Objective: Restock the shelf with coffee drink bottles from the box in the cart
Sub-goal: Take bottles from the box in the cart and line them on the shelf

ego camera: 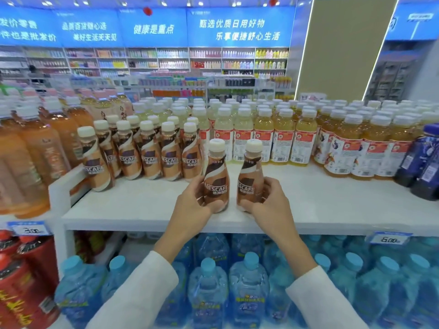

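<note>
Two brown coffee drink bottles with cream caps stand upright near the front of the white shelf (147, 205). My left hand (190, 203) grips the left coffee bottle (216, 176) around its lower body. My right hand (268, 200) grips the right coffee bottle (250, 179) the same way. A row of several matching coffee bottles (147, 153) stands further back on the left of the shelf. The box and the cart are out of view.
Yellow juice bottles (263, 136) fill the shelf's back and right. Large orange drink bottles (35, 148) stand at the left, dark blue bottles (425, 160) at the far right. Blue water jugs (247, 281) and red bottles (23, 276) sit on the lower shelf.
</note>
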